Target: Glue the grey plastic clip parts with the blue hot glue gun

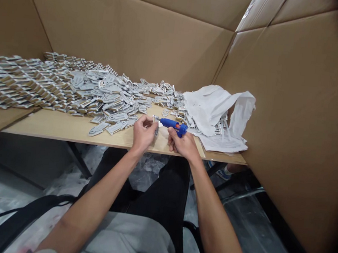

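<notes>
My left hand (144, 132) is closed on a small grey flat part (156, 126) just above the front edge of the wooden table (66, 128). My right hand (184, 144) grips a blue tool with an orange spot (173, 125). The tool lies level and its thin tip points left, meeting the grey part in my left hand. Both forearms reach forward from the bottom of the view over my dark trousers.
A large heap of grey flat parts (106, 91) covers the back of the table, with neater rows at the left (13, 82). A crumpled white bag (219, 111) lies at the right. Cardboard walls (292, 99) enclose the table behind and on the right.
</notes>
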Motion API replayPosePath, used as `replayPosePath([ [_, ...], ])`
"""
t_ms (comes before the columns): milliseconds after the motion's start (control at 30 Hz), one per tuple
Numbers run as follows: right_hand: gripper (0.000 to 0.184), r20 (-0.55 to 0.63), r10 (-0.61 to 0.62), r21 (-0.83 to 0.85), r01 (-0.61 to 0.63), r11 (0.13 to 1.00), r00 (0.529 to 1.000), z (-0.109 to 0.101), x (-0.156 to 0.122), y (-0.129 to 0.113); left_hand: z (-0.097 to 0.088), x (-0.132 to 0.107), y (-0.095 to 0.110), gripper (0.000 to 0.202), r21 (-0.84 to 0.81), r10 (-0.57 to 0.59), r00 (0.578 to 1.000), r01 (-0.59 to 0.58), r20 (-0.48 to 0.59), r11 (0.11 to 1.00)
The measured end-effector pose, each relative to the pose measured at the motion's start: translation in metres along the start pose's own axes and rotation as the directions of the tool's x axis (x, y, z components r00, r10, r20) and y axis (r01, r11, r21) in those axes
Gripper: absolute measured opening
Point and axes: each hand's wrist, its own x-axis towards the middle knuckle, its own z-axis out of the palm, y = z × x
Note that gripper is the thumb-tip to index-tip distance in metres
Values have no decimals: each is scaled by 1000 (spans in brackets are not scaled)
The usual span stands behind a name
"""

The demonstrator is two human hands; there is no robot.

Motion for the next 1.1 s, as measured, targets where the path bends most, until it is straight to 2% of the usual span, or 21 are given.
replayPosePath([
  [133, 61, -12, -7, -171, 5, 985, 1000, 0, -2, -6, -1, 0, -1, 18, -19, -25, 1000, 25, 13, 999],
  [233, 57, -26, -140, -325, 124, 938, 990, 2, -3, -14, -1, 0, -2, 19, -31, -40, 999, 40, 13, 999],
  [333, 51, 17, -291, -439, 269, 858, 957, 7, -2, -17, 0, 2, -4, 20, -23, -46, 999, 46, -9, 999],
  [433, 44, 38, -350, -517, 318, 795, 936, 13, -1, -12, 1, 5, -7, 18, -39, -68, 997, 67, -26, 997],
  [533, 38, 1, -420, -533, 356, 767, 907, 18, -1, -5, 3, 6, -8, 16, -54, -95, 994, 92, -51, 994],
  [633, 40, -139, -465, -472, 354, 807, 874, 18, 0, 1, 3, 5, -6, 15, -51, -108, 993, 105, -53, 993],
  [700, 44, -249, -432, -410, 309, 858, 867, 17, 0, 2, 3, 4, -5, 14, -52, -114, 993, 112, -43, 992],
  [767, 50, -323, -330, -323, 225, 920, 887, 14, 1, 1, 3, 4, -4, 13, -53, -122, 992, 120, -38, 991],
  [867, 56, -337, -123, -101, 94, 990, 934, 12, 2, 1, 2, 4, -3, 14, -48, -133, 991, 131, -34, 990],
  [967, 59, -347, 3, 160, 56, 985, 938, 12, 4, 3, 3, 1, -3, 12, 18, -101, 993, 102, -53, 995],
  [1100, 58, -397, 46, 373, 116, 921, 917, 11, 9, 7, 0, -1, 0, 8, 95, -79, 996, 83, -44, 992],
])
